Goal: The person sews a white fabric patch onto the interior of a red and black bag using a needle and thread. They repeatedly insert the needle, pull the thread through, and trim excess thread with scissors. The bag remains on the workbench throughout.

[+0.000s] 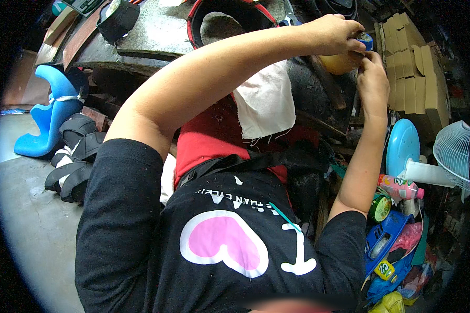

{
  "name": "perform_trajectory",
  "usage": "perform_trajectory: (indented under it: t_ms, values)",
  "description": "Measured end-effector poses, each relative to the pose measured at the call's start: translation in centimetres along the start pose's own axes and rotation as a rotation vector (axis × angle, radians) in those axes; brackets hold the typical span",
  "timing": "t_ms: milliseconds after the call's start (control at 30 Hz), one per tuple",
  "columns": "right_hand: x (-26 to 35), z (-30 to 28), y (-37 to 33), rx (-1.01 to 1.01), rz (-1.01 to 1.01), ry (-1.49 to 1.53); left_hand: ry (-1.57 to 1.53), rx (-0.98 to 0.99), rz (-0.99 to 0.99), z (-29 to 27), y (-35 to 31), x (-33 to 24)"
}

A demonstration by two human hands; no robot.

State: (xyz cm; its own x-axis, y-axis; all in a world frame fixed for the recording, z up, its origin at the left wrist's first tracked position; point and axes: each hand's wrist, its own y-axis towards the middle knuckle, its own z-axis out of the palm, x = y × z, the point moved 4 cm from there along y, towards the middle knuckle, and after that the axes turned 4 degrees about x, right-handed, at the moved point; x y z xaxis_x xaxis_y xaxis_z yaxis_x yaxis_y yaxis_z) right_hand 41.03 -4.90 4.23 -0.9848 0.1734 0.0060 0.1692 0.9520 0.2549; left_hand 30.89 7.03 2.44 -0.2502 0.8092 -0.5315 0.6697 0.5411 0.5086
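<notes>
My left arm reaches across to the upper right, where my left hand (335,35) closes its fingers around a small blue round thing, perhaps a lid or can top (367,40). Close below it is my right hand (374,83), its fingers bent and pressed together near the same spot. What those fingers pinch is hidden. A yellowish rounded container (338,64) shows just under the hands; I cannot tell whether either hand touches it. A white cloth (266,101) with a frayed edge hangs over the bench edge, below my left forearm.
On the bench (156,34) lie a round black piece with red trim (195,26) and a black holder (118,21). Cardboard boxes (415,78) stand at right, above a blue disc (403,146), a white fan cage (453,151) and a pink-labelled bottle (399,187). Blue foam (49,117) lies left.
</notes>
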Motion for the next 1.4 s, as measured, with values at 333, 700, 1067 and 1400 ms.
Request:
perform_trajectory:
  t_ms: [333,700,1067,1400]
  values:
    - [0.7,-3.5,-4.0,-0.165,-0.113,0.117,-0.035,0.082,0.096,-2.8,-1.9,-1.8]
    - [11.7,-0.9,-2.9,0.022,-0.264,1.12,0.249,-0.015,-0.17,-19.1,-9.9,-0.3]
    - [17.0,6.3,0.3,0.35,-0.174,1.347,0.385,0.376,-0.189,-14.7,-14.6,4.3]
    - [16.8,2.8,-2.5,-0.168,-0.495,0.583,0.478,0.306,-0.293,-11.7,-12.8,9.0]
